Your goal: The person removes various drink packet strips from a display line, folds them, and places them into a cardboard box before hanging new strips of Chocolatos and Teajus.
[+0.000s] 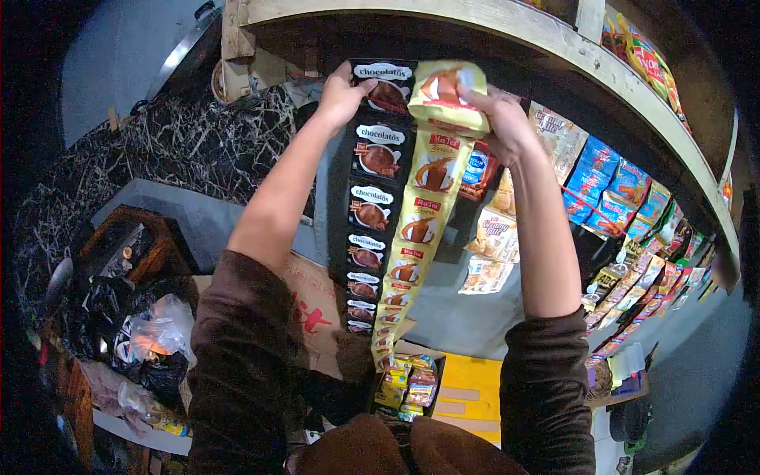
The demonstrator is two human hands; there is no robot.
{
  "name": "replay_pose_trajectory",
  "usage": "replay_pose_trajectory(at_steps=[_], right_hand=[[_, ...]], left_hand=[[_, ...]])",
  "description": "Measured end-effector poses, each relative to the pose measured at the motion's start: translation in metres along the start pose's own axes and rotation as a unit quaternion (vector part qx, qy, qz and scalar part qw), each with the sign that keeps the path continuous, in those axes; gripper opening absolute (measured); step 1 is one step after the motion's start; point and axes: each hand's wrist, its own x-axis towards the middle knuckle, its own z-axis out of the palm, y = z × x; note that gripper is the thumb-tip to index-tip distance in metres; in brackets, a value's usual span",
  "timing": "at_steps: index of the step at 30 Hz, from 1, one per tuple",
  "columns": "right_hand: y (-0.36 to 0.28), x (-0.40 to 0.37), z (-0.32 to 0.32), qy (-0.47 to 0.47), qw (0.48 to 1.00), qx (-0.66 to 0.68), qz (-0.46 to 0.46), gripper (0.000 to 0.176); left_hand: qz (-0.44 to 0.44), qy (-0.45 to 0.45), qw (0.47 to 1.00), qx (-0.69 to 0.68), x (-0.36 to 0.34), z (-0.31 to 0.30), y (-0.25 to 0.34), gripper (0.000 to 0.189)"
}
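Both arms reach up to strips of sachets hanging beneath a wooden shelf edge. My left hand (346,96) pinches the top of the black Chocolatos strip (378,152), its thumb over the uppermost sachet. My right hand (505,119) grips the top of the yellow Max Tea strip (435,170), whose upper sachet is folded forward and slightly blurred. The two strips hang side by side, and the yellow one tapers down toward a box of small packets (412,388). Creamy Latte sachets (495,235) hang just left of my right forearm.
The wooden shelf edge (507,22) curves overhead. More sachet strips (625,277) hang at right. At lower left are a black bag with clear plastic (162,328) and a wooden frame (131,218). A yellow panel (471,388) lies below, beside cardboard (313,297).
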Motion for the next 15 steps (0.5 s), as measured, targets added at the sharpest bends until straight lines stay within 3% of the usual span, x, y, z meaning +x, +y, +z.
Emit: replay_pose_trajectory(at_steps=[1, 3, 4, 5, 7, 8, 11, 13, 14, 15], right_hand=[[-0.002, 0.002, 0.003, 0.001, 1.0, 0.0, 0.0, 0.035], [-0.008, 0.008, 0.007, 0.1, 0.973, -0.005, -0.206, 0.028], [-0.018, 0.011, 0.005, 0.138, 0.951, -0.112, -0.254, 0.023], [-0.021, 0.01, 0.004, 0.121, 0.96, -0.051, -0.247, 0.025], [-0.022, 0.024, -0.007, 0.156, 0.954, -0.184, -0.179, 0.02], [-0.022, 0.03, -0.013, 0.156, 0.953, -0.185, -0.18, 0.02], [-0.028, 0.036, -0.02, 0.093, 0.935, -0.302, -0.16, 0.021], [-0.036, 0.037, -0.022, 0.271, 0.76, -0.578, -0.126, 0.026], [-0.032, 0.034, -0.022, 0.3, 0.67, -0.648, -0.203, 0.027], [-0.026, 0.037, -0.027, 0.3, 0.67, -0.648, -0.202, 0.027]], left_hand=[[0.007, -0.003, 1.0, -0.019, 0.0, 0.0, 0.0, 0.028], [-0.005, -0.009, 1.0, -0.001, 0.001, 0.0, 0.001, 0.028], [-0.017, -0.013, 1.0, 0.018, 0.002, 0.0, 0.002, 0.029], [-0.017, -0.013, 1.0, 0.018, 0.002, 0.0, 0.003, 0.029], [-0.012, -0.017, 1.0, 0.004, 0.003, 0.001, 0.0, 0.029], [-0.011, -0.016, 1.0, 0.003, 0.003, 0.001, 0.0, 0.029], [-0.002, -0.003, 1.0, 0.007, -0.003, 0.002, 0.009, 0.029], [-0.023, -0.003, 0.999, 0.026, -0.006, 0.001, 0.017, 0.028], [-0.034, -0.007, 0.997, 0.065, 0.0, 0.0, 0.012, 0.028], [-0.035, -0.007, 0.997, 0.065, -0.001, 0.0, 0.013, 0.028]])
